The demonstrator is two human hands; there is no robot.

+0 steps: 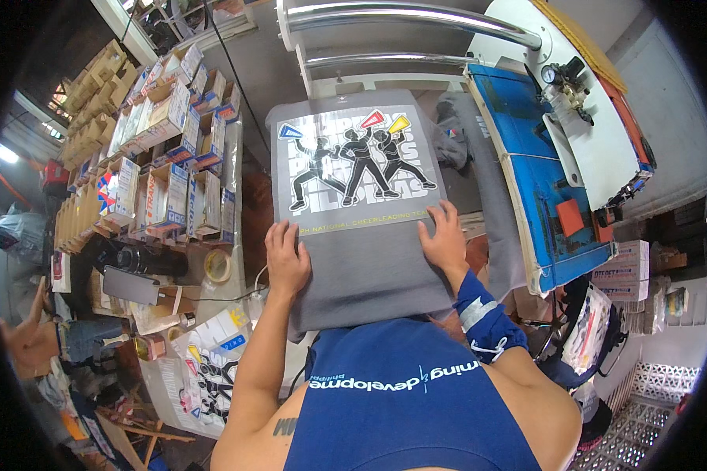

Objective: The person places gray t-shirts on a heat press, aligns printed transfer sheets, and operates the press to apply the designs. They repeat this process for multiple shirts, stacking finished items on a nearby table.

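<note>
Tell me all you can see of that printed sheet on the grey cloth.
The printed sheet is rectangular and looks like glossy, clear film, catching glare. It shows three dark figures with a blue megaphone, a red one and a yellow one, over white block lettering, with a yellow text line below. It lies flat on the grey cloth, the left hand at its lower left corner, the right hand at its lower right.

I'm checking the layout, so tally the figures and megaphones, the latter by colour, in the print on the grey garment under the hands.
Figures in black: 3
Blue megaphone: 1
Red megaphone: 1
Yellow megaphone: 1
Total: 6
</note>
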